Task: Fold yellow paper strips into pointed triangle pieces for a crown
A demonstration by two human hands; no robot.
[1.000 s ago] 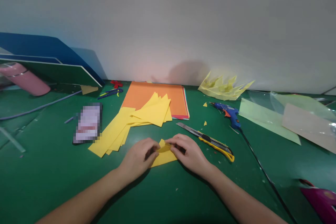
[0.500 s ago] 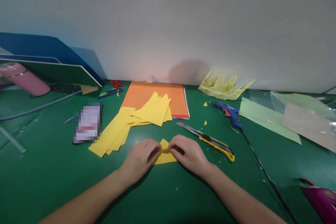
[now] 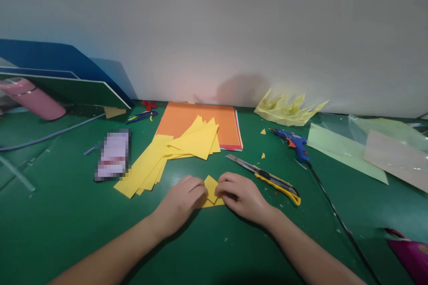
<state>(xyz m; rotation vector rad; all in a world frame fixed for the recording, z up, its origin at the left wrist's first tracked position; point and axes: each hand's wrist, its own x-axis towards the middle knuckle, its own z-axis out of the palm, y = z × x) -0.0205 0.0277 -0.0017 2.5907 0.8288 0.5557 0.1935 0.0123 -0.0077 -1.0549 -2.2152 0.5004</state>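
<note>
A small piece of yellow paper (image 3: 211,189) lies on the green table, folded so that a pointed flap lies over a wider strip. My left hand (image 3: 185,200) has its fingers closed on the paper's left side. On the right side, my right hand (image 3: 239,196) pinches it, fingertips at the edge of the flap. Parts of the paper are hidden under both hands. Beyond them, several yellow paper strips (image 3: 147,162) lie fanned out, partly over a stack of coloured paper with an orange sheet (image 3: 197,113) on top. A yellow utility knife (image 3: 267,180) rests beyond my right hand.
A blue glue gun (image 3: 294,140) with a black cord lies to the right, near a folded pale-yellow paper crown shape (image 3: 287,109). Green paper (image 3: 344,151) is farther right. At left are a phone (image 3: 113,153), a pink bottle (image 3: 36,100) and leaning boards (image 3: 73,87).
The flap of the yellow paper has come down flat toward me, its tip now over the lower strip. Both hands stay at its sides, and the view has shifted slightly.
</note>
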